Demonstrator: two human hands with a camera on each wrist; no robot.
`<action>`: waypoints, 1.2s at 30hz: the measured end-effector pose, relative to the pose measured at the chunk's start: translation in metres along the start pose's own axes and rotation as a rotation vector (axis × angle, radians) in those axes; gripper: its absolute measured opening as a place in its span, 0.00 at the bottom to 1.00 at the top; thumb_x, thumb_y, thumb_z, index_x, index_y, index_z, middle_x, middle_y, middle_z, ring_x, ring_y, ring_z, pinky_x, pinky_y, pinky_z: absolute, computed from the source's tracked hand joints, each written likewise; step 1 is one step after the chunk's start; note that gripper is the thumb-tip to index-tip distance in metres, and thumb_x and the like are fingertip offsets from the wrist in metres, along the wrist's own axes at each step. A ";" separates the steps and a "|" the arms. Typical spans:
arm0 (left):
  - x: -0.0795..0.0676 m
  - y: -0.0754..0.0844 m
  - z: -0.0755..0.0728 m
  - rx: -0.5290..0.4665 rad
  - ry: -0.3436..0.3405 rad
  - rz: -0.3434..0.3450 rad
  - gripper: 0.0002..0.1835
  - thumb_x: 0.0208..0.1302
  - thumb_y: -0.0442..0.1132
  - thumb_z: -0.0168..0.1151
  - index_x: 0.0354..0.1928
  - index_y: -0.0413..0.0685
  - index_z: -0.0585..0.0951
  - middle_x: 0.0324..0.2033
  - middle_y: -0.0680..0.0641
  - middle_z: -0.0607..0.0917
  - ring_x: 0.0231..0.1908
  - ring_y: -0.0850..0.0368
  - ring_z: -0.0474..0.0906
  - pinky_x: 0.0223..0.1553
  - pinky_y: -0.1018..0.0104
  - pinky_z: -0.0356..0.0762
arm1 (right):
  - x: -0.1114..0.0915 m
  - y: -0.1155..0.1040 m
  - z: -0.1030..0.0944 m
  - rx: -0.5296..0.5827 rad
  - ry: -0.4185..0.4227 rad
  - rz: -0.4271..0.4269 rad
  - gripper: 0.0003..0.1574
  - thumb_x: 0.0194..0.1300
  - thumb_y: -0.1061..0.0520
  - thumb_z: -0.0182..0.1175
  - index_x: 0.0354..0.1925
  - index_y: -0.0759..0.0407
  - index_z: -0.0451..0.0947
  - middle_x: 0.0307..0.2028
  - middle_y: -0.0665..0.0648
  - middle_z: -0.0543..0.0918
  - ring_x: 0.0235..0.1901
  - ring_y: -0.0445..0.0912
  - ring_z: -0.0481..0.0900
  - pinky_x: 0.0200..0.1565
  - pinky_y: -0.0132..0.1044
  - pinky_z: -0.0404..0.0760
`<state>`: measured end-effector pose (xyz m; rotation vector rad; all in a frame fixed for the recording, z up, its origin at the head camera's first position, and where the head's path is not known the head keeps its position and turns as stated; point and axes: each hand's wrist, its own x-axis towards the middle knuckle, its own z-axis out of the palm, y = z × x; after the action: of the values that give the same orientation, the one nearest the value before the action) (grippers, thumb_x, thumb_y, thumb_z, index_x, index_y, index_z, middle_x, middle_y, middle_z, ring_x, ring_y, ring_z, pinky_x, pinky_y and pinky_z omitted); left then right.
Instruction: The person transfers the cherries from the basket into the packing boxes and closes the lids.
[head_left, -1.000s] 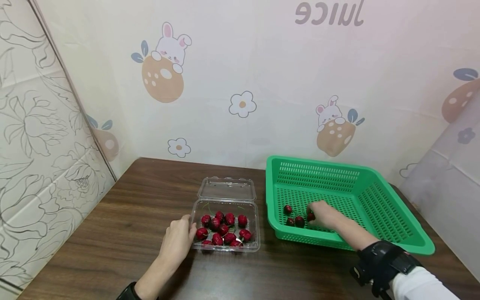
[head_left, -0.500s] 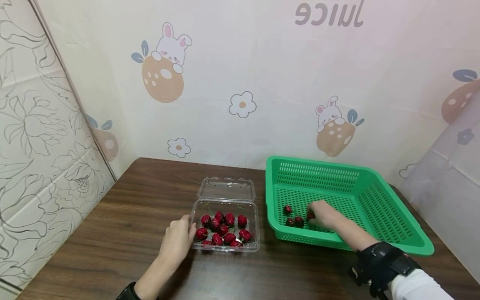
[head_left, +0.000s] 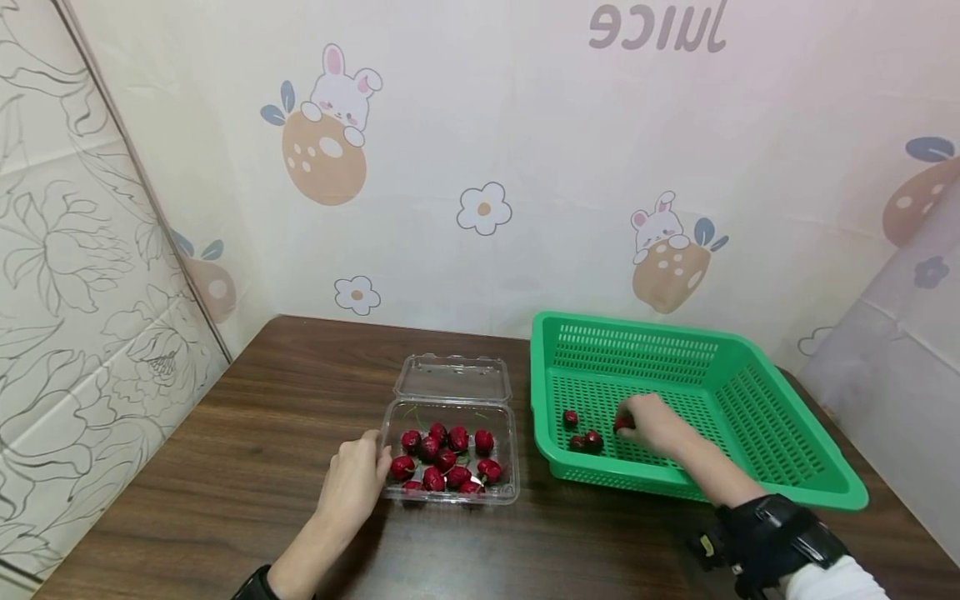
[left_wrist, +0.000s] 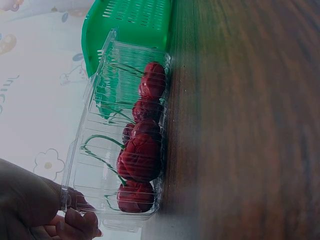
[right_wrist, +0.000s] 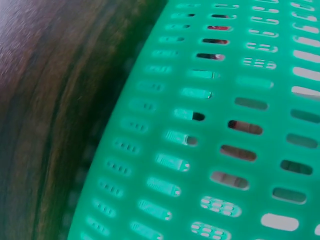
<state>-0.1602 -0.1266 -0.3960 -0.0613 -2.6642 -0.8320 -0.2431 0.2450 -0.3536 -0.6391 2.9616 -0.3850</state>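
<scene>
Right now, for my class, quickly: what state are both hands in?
Left hand: holding the clear container by its edge.
Right hand: holding a cherry.

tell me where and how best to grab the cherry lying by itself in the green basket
Probably by its rounded sides, from above: the lone cherry sits low inside the green basket, whose top is open, and lies apart from the two nearer cherries.

the right grip partly hides a cherry, and the right wrist view crops the green basket.
</scene>
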 end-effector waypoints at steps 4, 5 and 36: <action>0.000 0.000 0.000 0.003 0.006 0.007 0.06 0.55 0.29 0.56 0.33 0.30 0.76 0.13 0.50 0.72 0.12 0.60 0.64 0.10 0.69 0.60 | -0.002 -0.002 -0.003 0.015 0.025 0.000 0.03 0.54 0.65 0.59 0.30 0.65 0.76 0.22 0.51 0.73 0.22 0.42 0.70 0.24 0.36 0.69; 0.000 0.000 0.000 0.005 0.007 0.009 0.06 0.55 0.29 0.56 0.33 0.30 0.76 0.12 0.50 0.72 0.12 0.60 0.64 0.10 0.69 0.60 | -0.003 -0.003 -0.004 0.018 0.030 0.003 0.02 0.54 0.65 0.59 0.30 0.65 0.76 0.22 0.51 0.73 0.22 0.42 0.70 0.24 0.36 0.69; 0.000 0.000 0.000 0.004 0.005 0.011 0.06 0.54 0.29 0.57 0.32 0.30 0.75 0.12 0.50 0.72 0.12 0.60 0.64 0.09 0.69 0.60 | -0.027 -0.022 -0.031 0.069 0.252 0.062 0.04 0.55 0.65 0.58 0.32 0.65 0.76 0.26 0.54 0.78 0.24 0.45 0.74 0.25 0.37 0.73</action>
<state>-0.1603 -0.1268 -0.3963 -0.0723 -2.6582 -0.8220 -0.2141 0.2443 -0.3170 -0.5245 3.1771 -0.6013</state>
